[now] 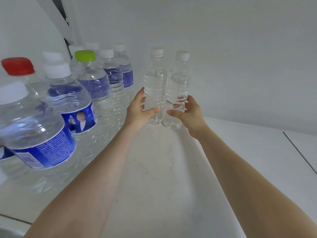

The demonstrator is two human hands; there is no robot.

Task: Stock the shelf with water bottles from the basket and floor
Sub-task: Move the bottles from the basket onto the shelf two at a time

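Head view: we've got both arms stretched onto the white shelf (223,152). Left hand (139,110) has its fingers (153,111) clamped round the left clear bottle (154,83); right hand (188,114) is clamped on the right clear bottle (178,86). Both bottles upright w/ white caps, touching side by side, bases at shelf level near the back wall, approx 12 o'clock. Row of blue-label bottles (82,93) runs from 9 to 11 o'clock, incl. a green-cap bottle (85,55) and a red-cap bottle (18,65).
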